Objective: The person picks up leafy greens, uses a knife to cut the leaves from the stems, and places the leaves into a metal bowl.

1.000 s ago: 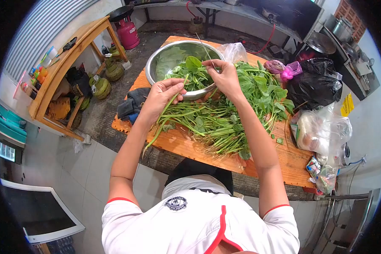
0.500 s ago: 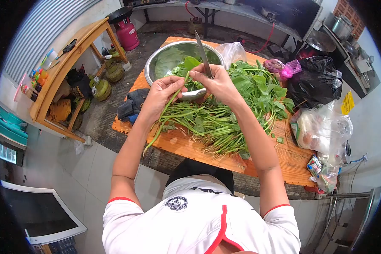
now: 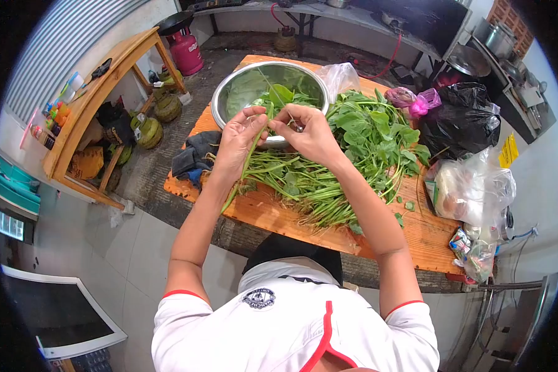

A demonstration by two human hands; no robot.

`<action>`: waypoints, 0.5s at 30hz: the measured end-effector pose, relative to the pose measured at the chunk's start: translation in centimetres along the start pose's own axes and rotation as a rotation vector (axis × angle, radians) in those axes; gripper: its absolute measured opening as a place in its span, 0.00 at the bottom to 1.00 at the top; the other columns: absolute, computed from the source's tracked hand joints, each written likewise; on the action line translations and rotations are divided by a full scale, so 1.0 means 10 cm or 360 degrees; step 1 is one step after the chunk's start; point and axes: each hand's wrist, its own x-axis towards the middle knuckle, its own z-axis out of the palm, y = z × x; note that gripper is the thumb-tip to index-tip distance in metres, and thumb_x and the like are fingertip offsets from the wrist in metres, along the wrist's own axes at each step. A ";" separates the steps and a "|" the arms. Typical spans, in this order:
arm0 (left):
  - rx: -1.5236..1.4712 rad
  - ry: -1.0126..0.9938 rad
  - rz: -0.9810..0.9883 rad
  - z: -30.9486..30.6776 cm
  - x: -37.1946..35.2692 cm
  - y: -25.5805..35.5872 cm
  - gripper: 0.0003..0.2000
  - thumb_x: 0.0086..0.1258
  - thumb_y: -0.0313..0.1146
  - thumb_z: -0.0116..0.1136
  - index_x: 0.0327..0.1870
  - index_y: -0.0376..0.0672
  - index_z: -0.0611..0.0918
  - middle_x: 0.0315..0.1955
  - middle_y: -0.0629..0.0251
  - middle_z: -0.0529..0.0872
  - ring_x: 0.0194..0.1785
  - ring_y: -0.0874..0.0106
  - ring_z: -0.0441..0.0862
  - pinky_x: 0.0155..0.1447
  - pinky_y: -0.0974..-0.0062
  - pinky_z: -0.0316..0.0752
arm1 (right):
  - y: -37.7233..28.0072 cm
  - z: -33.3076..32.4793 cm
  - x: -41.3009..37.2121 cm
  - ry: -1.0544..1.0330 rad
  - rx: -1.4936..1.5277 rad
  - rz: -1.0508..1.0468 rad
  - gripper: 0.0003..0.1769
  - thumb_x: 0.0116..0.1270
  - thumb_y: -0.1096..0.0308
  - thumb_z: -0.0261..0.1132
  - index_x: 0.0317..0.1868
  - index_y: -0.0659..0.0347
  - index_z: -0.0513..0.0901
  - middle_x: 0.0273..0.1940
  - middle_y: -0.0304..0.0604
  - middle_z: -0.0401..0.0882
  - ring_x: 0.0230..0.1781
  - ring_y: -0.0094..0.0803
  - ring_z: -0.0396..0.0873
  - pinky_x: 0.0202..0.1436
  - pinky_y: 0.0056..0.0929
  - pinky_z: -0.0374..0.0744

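My left hand (image 3: 239,139) and right hand (image 3: 310,133) both pinch one long green leafy stem (image 3: 237,186) beside the round steel bowl (image 3: 228,90).

- The stem (image 3: 232,193) and greens (image 3: 366,133) are showing green.
- The bowl (image 3: 235,90) is gleaming silver.
- The table (image 3: 266,214) is glowing orange, wood-grained.
- The bag (image 3: 465,121) is looking black.
- The cylinder (image 3: 186,49) is standing pink.
- The shirt (image 3: 273,335) is showing white with red trim.

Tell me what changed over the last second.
The left hand lifted its stem toward the bowl; the right hand came down to pinch the stem's top. The knife blade seen earlier no longer shows clearly. Greens, bowl and board stayed put.
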 end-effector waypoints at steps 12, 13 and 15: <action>-0.0063 0.0052 0.0041 -0.01 -0.01 -0.16 0.13 0.68 0.32 0.62 0.49 0.35 0.81 0.32 0.72 0.84 0.29 0.86 0.77 0.35 0.88 0.74 | -0.05 -0.03 -0.11 -0.0226 0.0146 0.0034 0.11 0.63 0.70 0.66 0.25 0.63 0.77 0.20 0.26 0.67 0.21 0.11 0.59 0.23 0.18 0.58; -0.0074 0.0075 0.0061 0.00 -0.01 -0.17 0.12 0.68 0.32 0.62 0.48 0.35 0.82 0.32 0.71 0.84 0.30 0.86 0.77 0.36 0.87 0.74 | -0.07 -0.03 -0.11 -0.0255 0.0188 0.0040 0.11 0.64 0.69 0.66 0.25 0.62 0.76 0.19 0.26 0.67 0.20 0.11 0.59 0.23 0.18 0.58; -0.0097 0.0116 0.0098 0.04 -0.01 -0.17 0.12 0.68 0.32 0.62 0.47 0.35 0.82 0.33 0.71 0.84 0.31 0.86 0.77 0.36 0.87 0.74 | -0.12 -0.05 -0.12 -0.0288 0.0290 0.0122 0.11 0.64 0.69 0.65 0.25 0.62 0.76 0.20 0.27 0.68 0.20 0.12 0.60 0.23 0.19 0.59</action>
